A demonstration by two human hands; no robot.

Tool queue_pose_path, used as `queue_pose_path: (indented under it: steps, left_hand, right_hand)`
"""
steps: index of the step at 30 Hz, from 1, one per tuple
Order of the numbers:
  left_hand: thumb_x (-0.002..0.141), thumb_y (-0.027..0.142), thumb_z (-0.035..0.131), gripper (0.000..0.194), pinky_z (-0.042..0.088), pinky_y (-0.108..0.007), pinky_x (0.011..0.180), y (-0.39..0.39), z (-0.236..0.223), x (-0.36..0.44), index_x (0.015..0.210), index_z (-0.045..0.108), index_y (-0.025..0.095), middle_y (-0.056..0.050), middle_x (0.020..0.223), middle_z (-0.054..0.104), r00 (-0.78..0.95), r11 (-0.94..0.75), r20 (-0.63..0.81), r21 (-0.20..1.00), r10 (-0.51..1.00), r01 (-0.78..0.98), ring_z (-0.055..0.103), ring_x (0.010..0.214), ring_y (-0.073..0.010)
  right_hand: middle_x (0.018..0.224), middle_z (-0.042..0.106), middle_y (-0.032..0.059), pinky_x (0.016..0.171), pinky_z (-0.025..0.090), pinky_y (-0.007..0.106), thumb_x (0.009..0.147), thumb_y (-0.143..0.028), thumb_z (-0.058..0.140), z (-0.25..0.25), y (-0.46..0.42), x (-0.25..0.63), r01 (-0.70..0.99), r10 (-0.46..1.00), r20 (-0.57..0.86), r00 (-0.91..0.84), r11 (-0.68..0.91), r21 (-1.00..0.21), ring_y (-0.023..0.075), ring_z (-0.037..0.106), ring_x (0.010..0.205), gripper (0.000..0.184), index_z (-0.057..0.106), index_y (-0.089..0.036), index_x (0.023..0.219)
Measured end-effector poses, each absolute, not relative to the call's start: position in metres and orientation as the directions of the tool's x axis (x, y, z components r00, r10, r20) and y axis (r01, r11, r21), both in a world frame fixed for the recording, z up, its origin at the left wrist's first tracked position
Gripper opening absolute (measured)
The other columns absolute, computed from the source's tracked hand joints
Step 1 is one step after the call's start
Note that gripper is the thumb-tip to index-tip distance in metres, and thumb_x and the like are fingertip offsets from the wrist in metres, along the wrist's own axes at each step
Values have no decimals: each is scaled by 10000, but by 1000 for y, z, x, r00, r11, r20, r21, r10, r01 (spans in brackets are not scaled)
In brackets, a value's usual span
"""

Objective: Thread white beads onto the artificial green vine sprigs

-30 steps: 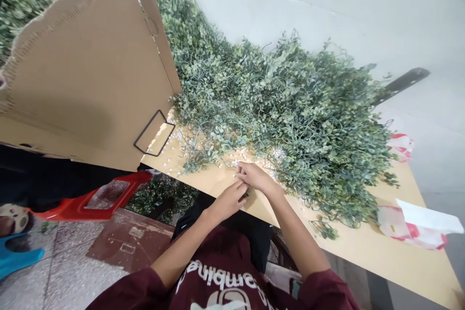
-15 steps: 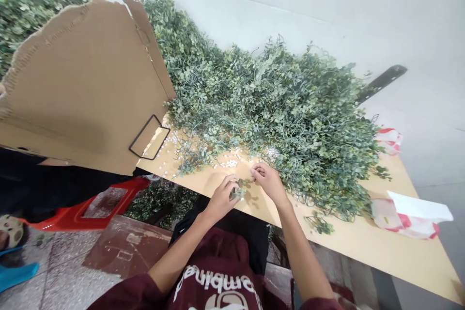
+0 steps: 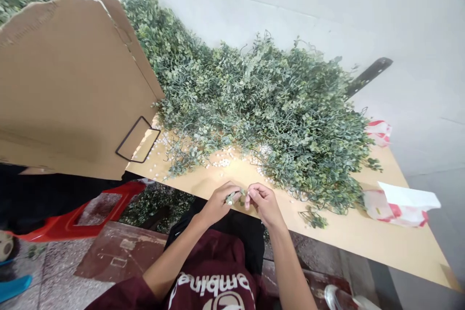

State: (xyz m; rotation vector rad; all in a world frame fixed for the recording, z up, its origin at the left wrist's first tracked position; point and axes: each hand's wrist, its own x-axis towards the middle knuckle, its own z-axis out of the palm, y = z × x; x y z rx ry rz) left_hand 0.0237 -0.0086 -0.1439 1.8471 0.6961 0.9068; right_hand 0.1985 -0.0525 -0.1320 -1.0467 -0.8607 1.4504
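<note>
My left hand (image 3: pixel 219 202) is closed on a small sprig of artificial greenery (image 3: pixel 230 198), just over the table's near edge. White tips show on the sprig. Close beside it, my right hand (image 3: pixel 265 203) pinches at the sprig's other end. Whatever its fingertips hold is too small to make out. Beyond both hands, small white pieces (image 3: pixel 222 162) lie scattered on the tabletop. A big heap of the same leafy stems (image 3: pixel 276 101) covers the back of the table.
A large cardboard sheet (image 3: pixel 76 82) stands at the left, with a black wire frame (image 3: pixel 125 136) by its corner. Red-and-white plastic packaging (image 3: pixel 395 208) lies on the right of the table (image 3: pixel 410 247). A red stool (image 3: pixel 90 215) is at lower left, beside a person in dark clothing.
My right hand has come down from near the white pieces to meet the left hand at the sprig. The whole view has shifted slightly.
</note>
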Motion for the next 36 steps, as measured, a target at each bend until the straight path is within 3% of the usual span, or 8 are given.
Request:
queue_pose_path:
  steps: [6,16,36]
  left_hand:
    - [995,316,395,322,395,-272,701,-13,-139,24,773,569,161,-17,681,504,627,-547,354,825,694,139,454,665,-140]
    - [975,282,422,355,366,-222,605,-16,-129,24,672,550,151,1,627,500,630,-511,338,853,699,110,445,593,-105]
    - [971,253,412,331,368,-246,597,-10,-120,14,689,563,170,-8,596,539,659,-727,440,642,611,245,489,580,-125]
  right_hand:
    - [572,600,-17,451,478,231,776,-380,756,-131,-62,194,-436,980,-200,-20,-189,-880,104,536,433,232,648,-176,755]
    - [540,592,-21,401,462,214,763,-366,772,-134,-63,193,-496,975,-214,-65,-218,-840,104,529,410,214,678,-174,752]
    - [552,597,-17,406,431,213,771,-364,768,-139,-66,190,-425,972,-233,-14,-217,-879,96,523,403,218,691,-162,738]
